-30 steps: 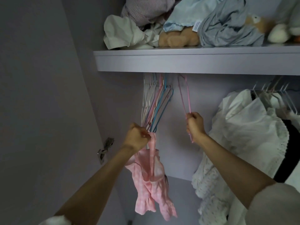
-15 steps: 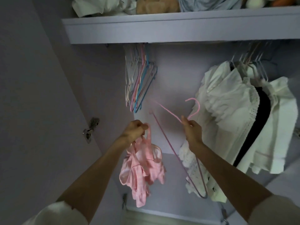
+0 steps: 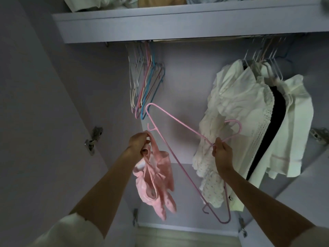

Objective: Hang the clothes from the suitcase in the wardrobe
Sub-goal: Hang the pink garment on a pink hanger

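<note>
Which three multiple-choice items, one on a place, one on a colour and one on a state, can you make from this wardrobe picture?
1. Where do the empty hangers hang?
A. left end of the rail
B. right end
C. on the shelf

2. What colour is the garment in the left hand?
A. white
B. pink
C. blue

3. The pink hanger in the right hand is:
A. on the rail
B. off the rail, bare
C. carrying the garment

Answers: 1 A, they bunch under the shelf's left part. 2 B, the cloth is pink. 3 B, its hook is free and nothing hangs on it.

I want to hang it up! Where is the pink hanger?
The pink hanger is off the rail, held in the right hand, between the pink clothes and the hanging white clothes.
</note>
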